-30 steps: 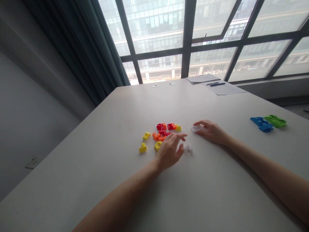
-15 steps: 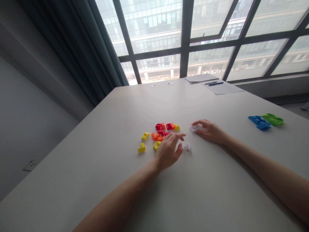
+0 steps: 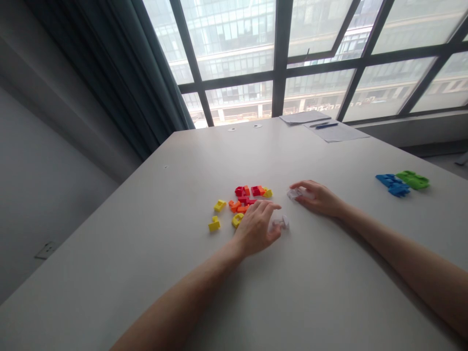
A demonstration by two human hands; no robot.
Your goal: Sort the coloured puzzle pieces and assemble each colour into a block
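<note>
My left hand point(image 3: 258, 225) is open, its thumb and fingers spread around the near side of a white block point(image 3: 283, 223) on the table. Partly under and behind that hand lies a cluster of red blocks point(image 3: 242, 191), orange blocks point(image 3: 234, 207) and a yellow block point(image 3: 237, 220). Two more yellow blocks point(image 3: 214, 224) sit to its left. My right hand point(image 3: 317, 197) rests on the table, with thumb and fingers closed on clear white blocks point(image 3: 293, 194). The palm hides part of them.
Blue blocks point(image 3: 395, 185) and green blocks point(image 3: 413, 180) lie grouped at the right side of the white table point(image 3: 204, 161). Papers point(image 3: 343, 132) with a blue pen point(image 3: 326, 126) are at the far edge, near the window. A dark curtain point(image 3: 139, 73) hangs at the left.
My left thumb has shifted down and right, opening wider beside the white block, and more of that block shows. My right hand stays in place.
</note>
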